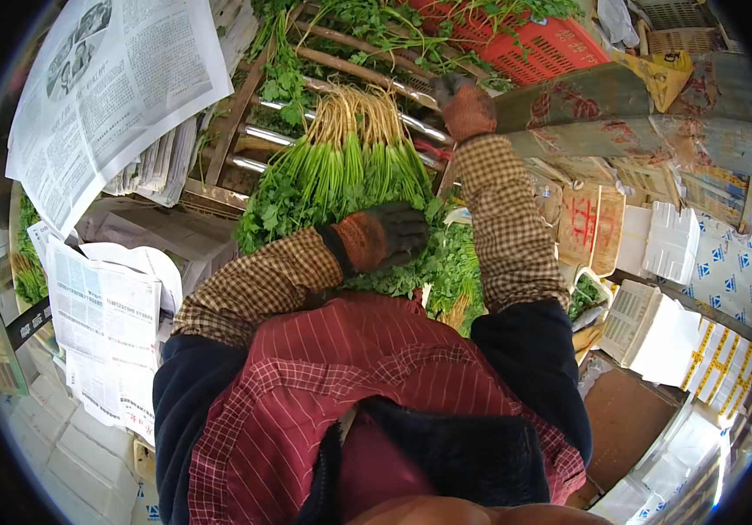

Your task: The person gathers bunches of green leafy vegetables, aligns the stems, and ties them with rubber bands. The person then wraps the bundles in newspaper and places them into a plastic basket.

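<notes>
A wide bundle of leafy herb, likely coriander, lies on a slatted rack. Its pale roots point away from me and its green leaves lie towards my apron. My left hand, in an orange and black work glove, rests flat across the leaves with fingers stretched out. My right hand, in a matching glove, is at the rack's far right, near a red plastic crate. Its fingers look bent, and whether they hold anything is hidden. More bundled greens lie below the rack, close to my apron.
Loose stems lie across the rack's far side. Newspaper sheets top a paper stack at left, with more printed paper nearer me. A grey plastic-wrapped beam runs rightward. Wooden crates and white foam boxes stand at right.
</notes>
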### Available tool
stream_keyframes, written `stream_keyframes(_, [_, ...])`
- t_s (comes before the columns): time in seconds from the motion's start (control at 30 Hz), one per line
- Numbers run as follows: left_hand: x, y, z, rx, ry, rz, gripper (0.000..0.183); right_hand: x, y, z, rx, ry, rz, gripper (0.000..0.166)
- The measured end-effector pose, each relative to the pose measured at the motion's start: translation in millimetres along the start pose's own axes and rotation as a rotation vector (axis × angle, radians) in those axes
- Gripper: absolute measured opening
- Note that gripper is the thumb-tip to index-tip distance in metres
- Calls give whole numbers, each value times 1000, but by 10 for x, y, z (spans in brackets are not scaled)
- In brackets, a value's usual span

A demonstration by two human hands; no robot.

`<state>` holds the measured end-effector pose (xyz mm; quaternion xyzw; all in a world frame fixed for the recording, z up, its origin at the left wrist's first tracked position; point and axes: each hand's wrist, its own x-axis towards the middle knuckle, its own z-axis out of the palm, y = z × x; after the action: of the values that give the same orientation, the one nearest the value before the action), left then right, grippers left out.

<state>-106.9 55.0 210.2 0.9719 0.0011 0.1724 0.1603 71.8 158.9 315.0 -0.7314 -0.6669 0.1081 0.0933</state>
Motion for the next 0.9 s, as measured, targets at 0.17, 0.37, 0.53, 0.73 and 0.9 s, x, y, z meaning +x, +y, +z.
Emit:
stream_keyframes(0.17, [2, 14, 25, -248, 162, -53, 38, -335, -150, 291, -128, -551, -412, 47])
stream_keyframes(0.37, [-7, 51, 30, -150, 129, -58, 38, 40, 47, 682, 277, -108, -352, 15])
stream_keyframes(0.53, [-31, 71, -103, -66, 107, -47, 38, 222, 173, 432, 318, -69, 36, 43])
stream_keyframes(0.73, [-31, 76, 15, -122, 40, -79, 39, -544, 87, 460, -260, -298, -382, 44])
stream_keyframes(0.9, [-54, 93, 142, -1082, 178, -291, 35, 225, 111, 258, 458, 233, 93, 29])
